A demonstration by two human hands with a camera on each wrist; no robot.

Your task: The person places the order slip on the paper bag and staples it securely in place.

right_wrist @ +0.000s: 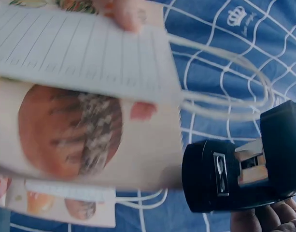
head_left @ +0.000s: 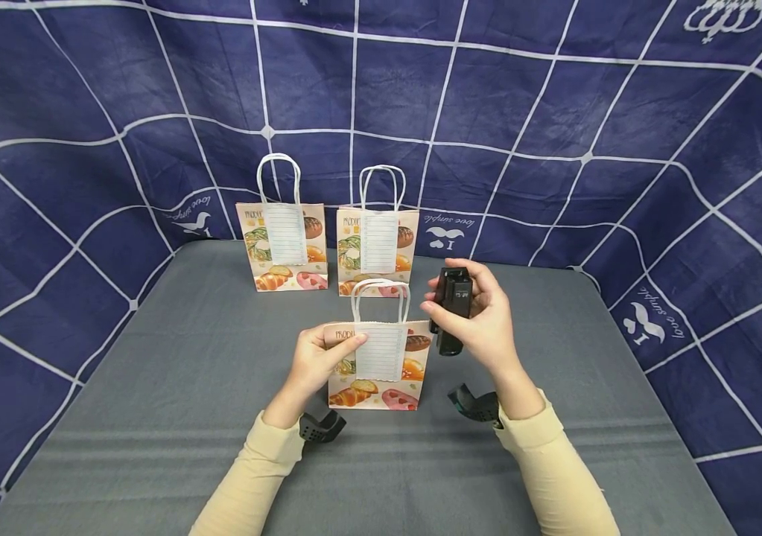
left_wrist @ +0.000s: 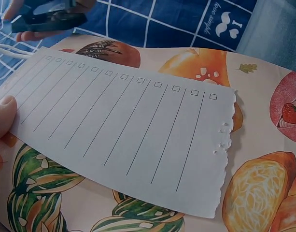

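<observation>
A paper gift bag [head_left: 377,396] with bread pictures and white rope handles stands in front of me. My left hand [head_left: 316,361] pinches its upper left edge, the thumb pressing a lined paper sheet [head_left: 381,353] against the bag's front. In the left wrist view the sheet [left_wrist: 133,125] has a column of small boxes and a torn edge. My right hand [head_left: 488,316] grips a black stapler [head_left: 453,309] just right of the bag's top edge. The stapler's jaws [right_wrist: 225,179] show apart from the bag in the right wrist view, with a metal plate on one.
Two similar bags stand behind, a left one [head_left: 283,279] and a middle one [head_left: 377,223], each with a lined sheet on its front. They stand on a grey table [head_left: 186,387]. A blue cloth [head_left: 508,97] with white lines hangs behind and at the sides.
</observation>
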